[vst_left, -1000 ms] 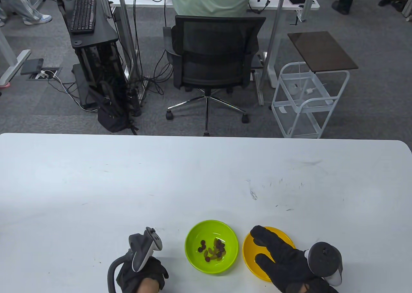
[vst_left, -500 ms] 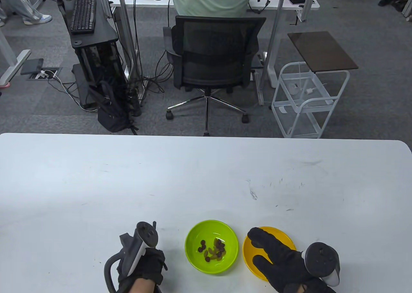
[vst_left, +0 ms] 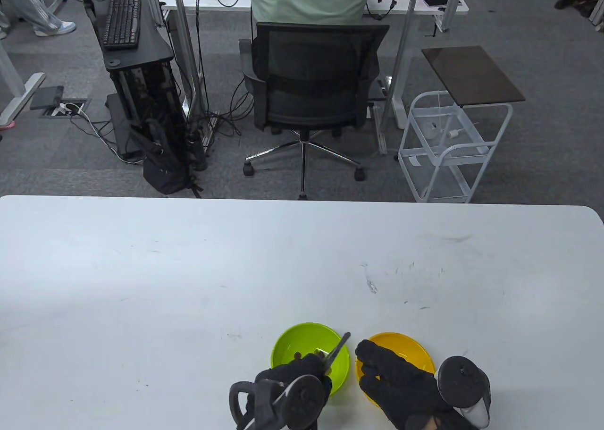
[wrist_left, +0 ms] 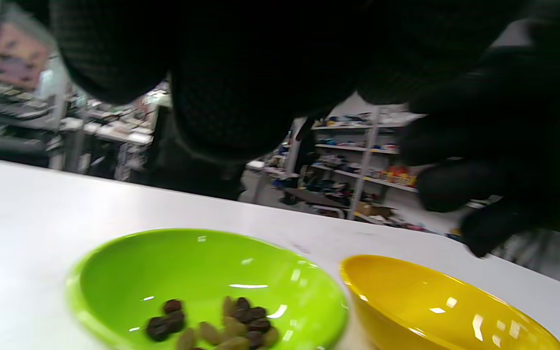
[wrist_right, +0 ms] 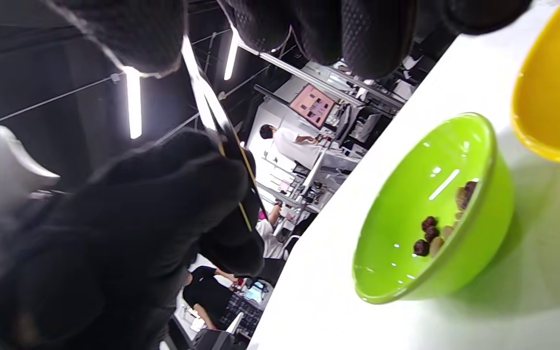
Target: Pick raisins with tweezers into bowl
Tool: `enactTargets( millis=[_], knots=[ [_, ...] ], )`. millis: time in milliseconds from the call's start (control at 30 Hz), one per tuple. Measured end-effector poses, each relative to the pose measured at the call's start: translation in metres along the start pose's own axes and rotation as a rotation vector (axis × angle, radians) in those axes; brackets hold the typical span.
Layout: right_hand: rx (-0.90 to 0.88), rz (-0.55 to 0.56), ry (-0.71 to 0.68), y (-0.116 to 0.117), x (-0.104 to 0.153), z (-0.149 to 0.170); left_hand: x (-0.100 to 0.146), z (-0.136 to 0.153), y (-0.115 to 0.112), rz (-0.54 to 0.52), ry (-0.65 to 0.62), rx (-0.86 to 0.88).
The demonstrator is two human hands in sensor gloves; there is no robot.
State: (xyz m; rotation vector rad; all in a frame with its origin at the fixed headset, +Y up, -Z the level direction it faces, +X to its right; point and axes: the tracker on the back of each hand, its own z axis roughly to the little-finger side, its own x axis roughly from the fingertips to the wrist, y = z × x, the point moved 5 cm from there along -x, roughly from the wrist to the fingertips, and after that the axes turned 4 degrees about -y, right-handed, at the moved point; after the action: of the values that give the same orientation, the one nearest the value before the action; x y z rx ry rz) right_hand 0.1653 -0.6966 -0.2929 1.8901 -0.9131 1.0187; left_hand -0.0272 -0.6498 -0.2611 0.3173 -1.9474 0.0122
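Observation:
A green bowl (vst_left: 302,338) near the table's front edge holds several dark and pale raisins (wrist_left: 212,325). An empty yellow bowl (vst_left: 406,347) stands right beside it. My left hand (vst_left: 311,368) grips metal tweezers (vst_left: 337,347) over the green bowl's near side, and the tweezers point up and right toward the yellow bowl. Their tips are too small to tell whether they hold a raisin. My right hand (vst_left: 373,364) lies with its fingers spread over the yellow bowl and holds nothing. The right wrist view shows my left hand (wrist_right: 139,233), the tweezers (wrist_right: 221,131) and the green bowl (wrist_right: 430,214).
The white table (vst_left: 188,269) stretches far and wide beyond the bowls, with faint scuff marks at the right (vst_left: 410,269). Beyond the far edge stand an office chair (vst_left: 314,85) and a white cart (vst_left: 448,147).
My left hand has moved right from the table left of the green bowl to over the bowl's near side, and the tweezers now show. My right hand has shifted slightly left.

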Motion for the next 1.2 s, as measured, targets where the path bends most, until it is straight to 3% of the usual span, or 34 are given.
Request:
enactTargets(
  millis=[233,467,667,767,967,1200],
  knots=[
    [-0.033,0.009,0.014,0.001,-0.002,0.005,0.004,-0.035,-0.008,-0.023,-0.118,-0.065],
    [-0.027,0.046,-0.066,-0.003,-0.003,-0.005,0.003,-0.029,-0.015,0.012,-0.107,0.051],
    [0.009,0.113,-0.08,-0.017,-0.001,-0.006,-0.001,0.008,-0.01,-0.01,-0.008,0.141],
    [0.025,0.125,-0.063,-0.022,-0.001,-0.001,-0.004,0.041,-0.014,-0.006,0.118,0.184],
    [0.036,0.095,-0.035,-0.02,-0.002,0.008,-0.007,0.098,-0.037,0.077,0.339,0.116],
    [0.064,0.084,-0.027,-0.021,-0.001,0.009,-0.002,0.13,-0.081,0.279,0.556,0.1]
  ],
)
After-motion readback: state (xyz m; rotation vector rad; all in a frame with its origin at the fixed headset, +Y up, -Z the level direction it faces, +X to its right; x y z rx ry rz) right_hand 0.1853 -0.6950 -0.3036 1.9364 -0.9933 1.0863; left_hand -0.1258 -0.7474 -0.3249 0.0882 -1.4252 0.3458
